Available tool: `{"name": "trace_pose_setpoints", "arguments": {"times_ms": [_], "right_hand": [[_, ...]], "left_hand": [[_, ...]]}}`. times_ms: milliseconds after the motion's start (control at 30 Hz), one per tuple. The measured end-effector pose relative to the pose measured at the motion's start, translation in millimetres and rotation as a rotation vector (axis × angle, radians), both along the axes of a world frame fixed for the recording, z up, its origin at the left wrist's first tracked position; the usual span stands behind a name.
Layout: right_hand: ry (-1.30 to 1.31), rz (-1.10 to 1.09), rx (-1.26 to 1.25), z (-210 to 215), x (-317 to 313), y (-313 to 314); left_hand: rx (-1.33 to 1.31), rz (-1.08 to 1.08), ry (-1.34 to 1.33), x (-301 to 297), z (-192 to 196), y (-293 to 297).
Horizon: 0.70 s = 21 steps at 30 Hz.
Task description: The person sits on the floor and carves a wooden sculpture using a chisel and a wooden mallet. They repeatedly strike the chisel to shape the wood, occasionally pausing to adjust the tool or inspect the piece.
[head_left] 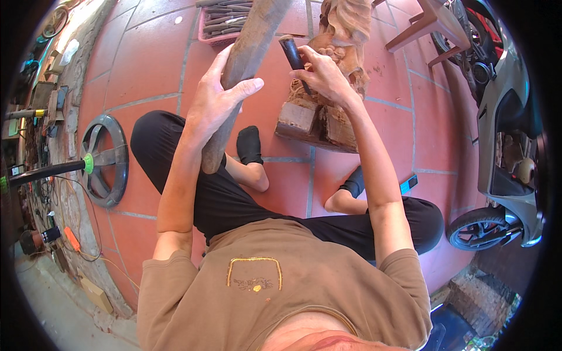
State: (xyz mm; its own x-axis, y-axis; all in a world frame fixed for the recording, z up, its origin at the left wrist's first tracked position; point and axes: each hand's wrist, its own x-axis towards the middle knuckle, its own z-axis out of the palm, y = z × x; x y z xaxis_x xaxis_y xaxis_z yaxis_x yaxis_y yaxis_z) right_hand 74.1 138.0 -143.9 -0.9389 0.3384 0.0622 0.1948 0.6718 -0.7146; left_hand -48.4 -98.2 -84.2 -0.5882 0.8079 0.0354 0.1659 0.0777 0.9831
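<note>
Left hand [219, 105]: closed around a long, weathered wooden club [250, 50], thumb lying across the near side. The club slants; its rounded lower end hangs over the thigh, and its upper end runs out of my view at the top edge.

Right hand [326, 76]: fingers and thumb gripping a dark cylindrical handle [293, 54], tilted, its top leaning left. From my remote seat I cannot tell whether its lower end touches wood.

Carved wooden piece [339, 50]: on the floor ahead of the person, just beyond the right hand; flowing relief above, squared, notched base toward the feet.

Pink basket [218, 40]: beyond the left hand; holds a row of dark, slim tools [231, 14].

Floor [287, 184]: red tiles, grey joints. On it I count two feet in dark socks, and a phone [408, 184] with a blue screen, near the right knee.

Left side: a dark wheel [120, 158] with a black bar [50, 175] reaching toward it.

Right side: a brown chair [430, 29], upper corner; a grey motorbike [497, 120], partly cut off by the dark rim.
</note>
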Motion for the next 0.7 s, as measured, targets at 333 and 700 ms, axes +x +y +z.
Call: {"name": "trace_pose_setpoints", "arguments": {"times_ms": [333,700], "right_hand": [[-0.088,0.083,0.021,8.6,-8.5,-0.9],[-0.045,0.097,0.129,3.9,-8.1,-7.8]], "left_hand": [[-0.219,-0.031,0.092,-0.2,-9.5,-2.9],[-0.109,0.246,-0.048,-4.1,13.1,-3.8]]}}
